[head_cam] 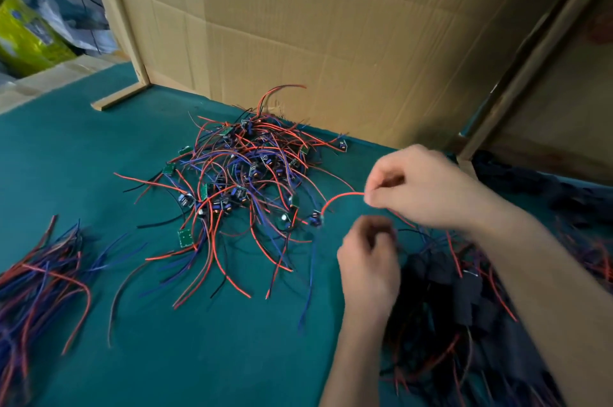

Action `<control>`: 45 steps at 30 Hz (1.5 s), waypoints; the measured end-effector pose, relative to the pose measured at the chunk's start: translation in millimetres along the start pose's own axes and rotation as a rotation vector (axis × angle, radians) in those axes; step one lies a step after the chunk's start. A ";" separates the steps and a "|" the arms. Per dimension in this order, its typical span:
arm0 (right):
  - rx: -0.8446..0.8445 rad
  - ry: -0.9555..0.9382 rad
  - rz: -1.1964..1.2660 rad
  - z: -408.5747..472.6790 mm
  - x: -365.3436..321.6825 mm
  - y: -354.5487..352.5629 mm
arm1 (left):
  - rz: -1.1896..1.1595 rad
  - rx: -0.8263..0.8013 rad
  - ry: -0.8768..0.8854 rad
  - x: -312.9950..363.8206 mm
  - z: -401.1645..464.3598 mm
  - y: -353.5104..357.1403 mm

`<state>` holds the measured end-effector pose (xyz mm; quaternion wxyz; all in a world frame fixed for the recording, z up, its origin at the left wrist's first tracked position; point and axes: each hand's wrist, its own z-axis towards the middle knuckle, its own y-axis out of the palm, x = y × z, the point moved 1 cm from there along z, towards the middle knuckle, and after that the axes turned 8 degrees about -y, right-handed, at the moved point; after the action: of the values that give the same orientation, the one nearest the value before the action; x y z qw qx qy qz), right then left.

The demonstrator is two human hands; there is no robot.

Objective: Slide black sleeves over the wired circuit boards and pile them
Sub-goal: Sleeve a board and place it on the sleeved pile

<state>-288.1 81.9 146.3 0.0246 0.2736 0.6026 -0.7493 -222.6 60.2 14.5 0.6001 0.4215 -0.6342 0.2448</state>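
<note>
On the green table [83,157], the right hand [421,187] pinches a red wire [338,198] leading to a small circuit board [315,219] beside the tangled pile of wired boards [245,171], while the blurred left hand [368,260] curls near a heap of black-sleeved pieces [444,293].

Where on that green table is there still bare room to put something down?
The widest bare stretch of the green table lies in front, between the loose wire bundle at the left and the left hand. Another bare patch sits left of the central pile of wired boards. The right side is crowded: both hands, including the right hand, work over the black sleeved heap.
</note>
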 end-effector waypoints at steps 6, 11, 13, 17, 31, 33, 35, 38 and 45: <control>0.177 0.118 0.143 -73.8 32.0 -23.5 | -0.673 -0.026 -0.259 16.5 1.6 -8.5; 0.136 0.136 0.017 -115.1 30.3 -4.0 | -0.681 -0.216 -0.297 22.7 -3.2 -11.6; -0.011 0.131 0.049 -123.0 24.9 2.5 | -0.580 -0.266 -0.261 21.5 -4.5 -8.3; -0.400 0.034 0.158 -118.1 20.2 -3.7 | -0.340 -0.339 -0.183 15.0 -8.0 -0.6; -0.044 0.691 -0.321 -21.3 255.2 -97.0 | 0.298 -0.361 0.193 -6.5 -8.5 1.2; -0.081 0.750 -0.280 -27.1 273.9 -89.0 | 0.297 -0.377 0.197 -6.0 -9.3 0.2; -0.068 0.776 -0.287 -31.8 284.5 -81.0 | 0.279 -0.384 0.177 -4.8 -9.0 -0.6; 0.071 0.733 -0.301 -32.5 289.1 -76.2 | 0.272 -0.369 0.187 -3.5 -7.5 -0.5; 0.207 0.705 -0.193 -37.3 269.7 -72.3 | 0.161 -0.396 0.051 -4.0 -9.0 1.2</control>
<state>-529.4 214.9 87.4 -0.2829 0.4576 0.5182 -0.6649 -218.9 69.2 12.3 0.6656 0.2368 -0.6863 0.1729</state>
